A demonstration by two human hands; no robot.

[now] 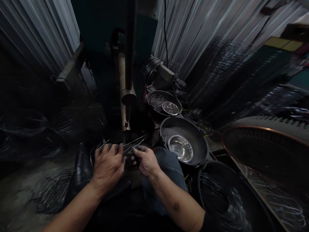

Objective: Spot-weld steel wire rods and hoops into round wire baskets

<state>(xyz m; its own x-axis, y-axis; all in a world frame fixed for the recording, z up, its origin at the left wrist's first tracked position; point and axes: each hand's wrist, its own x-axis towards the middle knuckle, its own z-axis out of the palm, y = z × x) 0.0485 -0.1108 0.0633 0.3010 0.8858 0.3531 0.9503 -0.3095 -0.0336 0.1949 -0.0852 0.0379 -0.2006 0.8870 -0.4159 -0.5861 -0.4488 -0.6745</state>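
Wire frame [132, 144] is mid-job as far as I can judge, since both hands are on it and it sits right by the lower end of a machine's upright metal post [128, 97]. What looks done: long wires meet in a narrow point at the right end, and a shorter wire or two seems to cross between them. No clue if those crossings are fixed or just resting, and honestly I can't tell what's left, because the left half is mostly covered up.

Left hand [108, 166] is palm down with its fingers curled over the left part. Right hand [146, 159] has the right part pinched between thumb and fingers. Can't see if the wire actually touches the post from where I'm standing.

Looks-wise it's thin, bright, silvery stuff, pretty straight along the long runs, with the pointed end aimed right and a bit far. A few strands poke out left of the left hand too, probably the same piece.

Off to the right there's a dark pan [199, 138] holding a shiny steel bowl [187, 149], and a gridded wire piece [156, 100] lies in the far pan [168, 96].
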